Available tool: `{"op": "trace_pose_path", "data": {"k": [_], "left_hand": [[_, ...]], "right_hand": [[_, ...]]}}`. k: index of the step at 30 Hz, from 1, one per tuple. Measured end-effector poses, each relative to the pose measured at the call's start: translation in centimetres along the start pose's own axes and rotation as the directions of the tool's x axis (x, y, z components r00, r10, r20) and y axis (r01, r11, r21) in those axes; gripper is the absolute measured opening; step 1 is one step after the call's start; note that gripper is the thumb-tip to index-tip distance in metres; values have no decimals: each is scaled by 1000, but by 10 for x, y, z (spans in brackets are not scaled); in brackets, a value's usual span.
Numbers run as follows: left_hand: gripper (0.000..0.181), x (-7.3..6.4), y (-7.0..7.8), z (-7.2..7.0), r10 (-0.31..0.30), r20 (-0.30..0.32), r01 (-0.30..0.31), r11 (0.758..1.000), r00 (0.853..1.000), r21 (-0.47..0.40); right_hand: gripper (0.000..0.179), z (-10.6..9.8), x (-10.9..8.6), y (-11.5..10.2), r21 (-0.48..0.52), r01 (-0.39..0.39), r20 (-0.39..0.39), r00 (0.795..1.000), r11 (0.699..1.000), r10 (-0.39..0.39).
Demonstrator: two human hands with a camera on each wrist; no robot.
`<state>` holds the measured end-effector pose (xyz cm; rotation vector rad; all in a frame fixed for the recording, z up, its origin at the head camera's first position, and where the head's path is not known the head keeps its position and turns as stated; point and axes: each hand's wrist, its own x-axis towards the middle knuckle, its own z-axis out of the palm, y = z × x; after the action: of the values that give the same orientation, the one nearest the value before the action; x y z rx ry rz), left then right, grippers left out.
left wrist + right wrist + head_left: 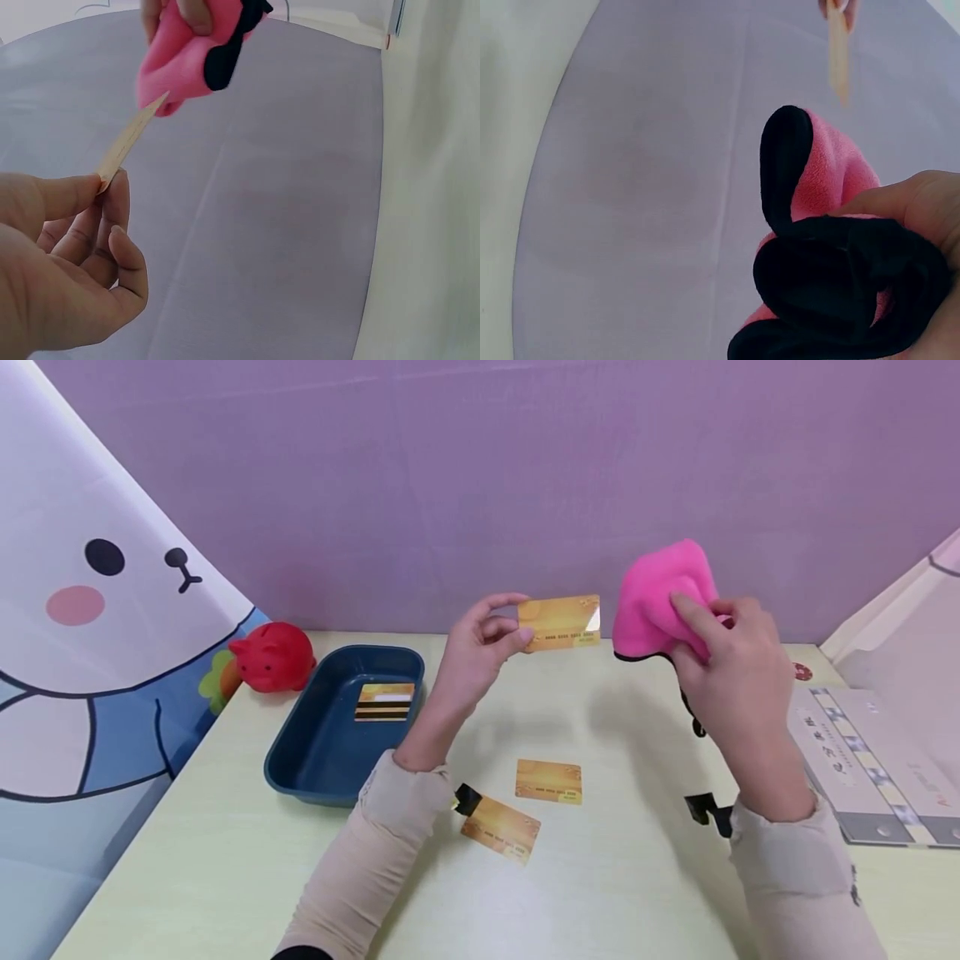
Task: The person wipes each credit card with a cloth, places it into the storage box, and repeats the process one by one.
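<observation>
My left hand (480,647) pinches a gold bank card (562,620) by its left end, thumb on the front face, raised above the table. To its right, my right hand (738,677) grips a bunched pink cloth (660,602) with black edging. In the left wrist view the card (131,139) shows nearly edge-on, its tip overlapping the pink cloth (184,67). The right wrist view shows the cloth's folded black border (787,165) beside my thumb. Two more gold cards, one flat (548,781) and one with a black patch at its corner (501,828), lie on the table below.
A dark blue tray (311,760) at the left holds a card with black stripes (384,702). Behind it sits a red piggy bank (275,657). Small black pieces (705,810) lie near my right sleeve, and a grey-white flat box (885,760) is at the right.
</observation>
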<state>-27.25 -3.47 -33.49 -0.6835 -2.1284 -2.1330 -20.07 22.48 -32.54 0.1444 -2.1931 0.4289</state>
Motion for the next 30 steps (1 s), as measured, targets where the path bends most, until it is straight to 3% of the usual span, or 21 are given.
{"op": "trace_pose_path", "data": {"k": [4,10,18,30], "left_hand": [[35,1,-1,1,10,-21,-10,999,1000,35],[34,-1,-3,6,18,-21,-17,996,1000,87],[33,-4,-7,12,-14,13,12,995,1000,101],[33,-3,-6,13,-56,23,55,997,998,56]], "right_hand": [[39,-3,1,-7,46,39,-14,999,998,-38],[39,-4,-1,-17,49,112,27,993,993,-113],[39,10,-7,-26,46,261,53,963,964,-264],[41,21,-14,-31,38,262,93,960,964,-265]]}}
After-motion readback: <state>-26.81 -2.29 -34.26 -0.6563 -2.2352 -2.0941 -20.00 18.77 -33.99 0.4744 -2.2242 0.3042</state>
